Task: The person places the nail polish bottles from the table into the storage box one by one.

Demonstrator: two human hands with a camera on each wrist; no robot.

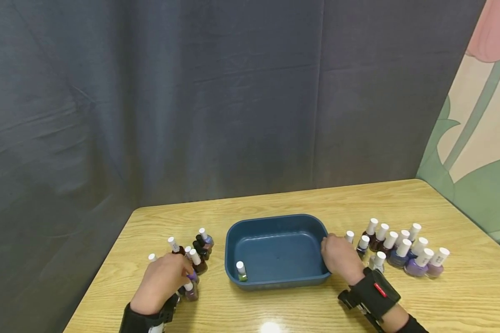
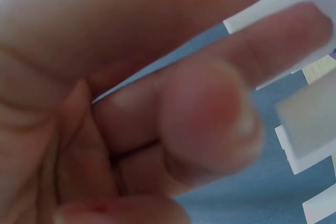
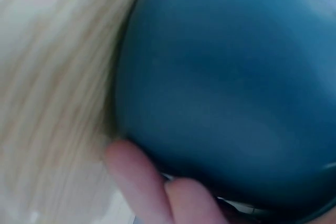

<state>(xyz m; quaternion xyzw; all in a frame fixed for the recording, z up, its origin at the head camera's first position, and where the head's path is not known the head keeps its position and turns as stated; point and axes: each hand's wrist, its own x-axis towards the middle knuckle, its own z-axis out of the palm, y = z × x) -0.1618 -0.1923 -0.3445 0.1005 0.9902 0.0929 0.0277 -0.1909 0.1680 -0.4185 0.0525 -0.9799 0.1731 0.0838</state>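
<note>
My left hand [image 1: 163,280] is among the nail polish bottles on the left side of the table. Its thumb and index finger pinch a purple nail polish bottle [image 1: 192,276] by its white cap [image 2: 242,18], and the other fingers curl in beneath. At the right end of a dark blue plastic tray [image 1: 275,254], my right hand [image 1: 342,258] grips the wall, with fingers [image 3: 137,182] against its outside. One green nail polish bottle [image 1: 242,272] with a white cap stands in the tray's front left corner.
More bottles stand around my left hand, among them a dark one [image 1: 199,262] with a white cap and some black-capped ones [image 1: 201,245]. Right of the tray is a cluster of white-capped bottles, including a purple one [image 1: 417,266]. A dark curtain [image 1: 233,115] hangs behind the table.
</note>
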